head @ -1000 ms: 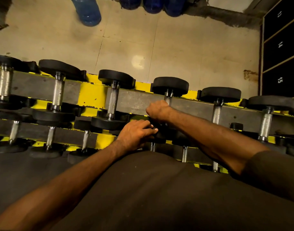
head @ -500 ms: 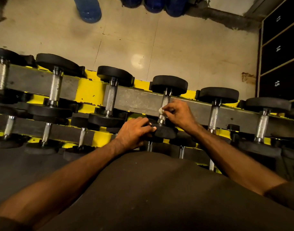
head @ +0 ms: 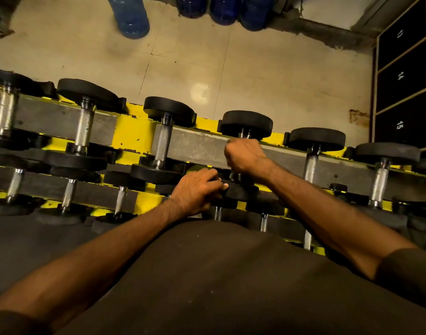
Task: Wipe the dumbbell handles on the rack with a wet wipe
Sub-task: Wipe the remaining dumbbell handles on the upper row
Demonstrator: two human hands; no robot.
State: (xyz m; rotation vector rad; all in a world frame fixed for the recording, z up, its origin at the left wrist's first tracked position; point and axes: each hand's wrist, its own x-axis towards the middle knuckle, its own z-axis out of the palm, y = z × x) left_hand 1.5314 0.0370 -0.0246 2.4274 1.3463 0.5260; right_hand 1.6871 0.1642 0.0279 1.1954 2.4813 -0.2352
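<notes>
Knurled steel handle [head: 244, 135] of the fourth dumbbell [head: 246, 124] on the top rail, centre-right of frame, is our work item. Our right hand [head: 243, 155] is clenched round it just below the far head, so only a sliver of bar shows above the knuckles. The wet wipe isn't visible. It's presumably inside the fist, but we can't confirm. Our left hand [head: 197, 189], lower centre, has its fingers bent over the rim of the near head [head: 242, 191], bracing it.

How we'd run this stroke (judgement):
- Keep the left-hand brace on so the dumbbell doesn't roll in its cradle.
- Slide the fist collar to collar, not just over the middle.
- Twist the wrist on each pass. The underside facing the rack [head: 197, 146] is easy to miss.
- Knurling traps grime, so use firm pressure and short back-and-forth strokes.
- Keep the wipe between palm and steel. If it bunches, skin does the wiping.
- Watch our knuckles against the grey rail.
- The neighbouring handle [head: 310, 165] to the right looks like the logical next one.

Readable text: the black lockers [head: 400, 76] at the right edge carry white numerals 13, 14 and 15, top to bottom, turned sideways. We can read no brand or weight marks on the dumbbell heads or the yellow-painted rack. The blue water jugs [head: 132, 18] at the top show no legible label.
</notes>
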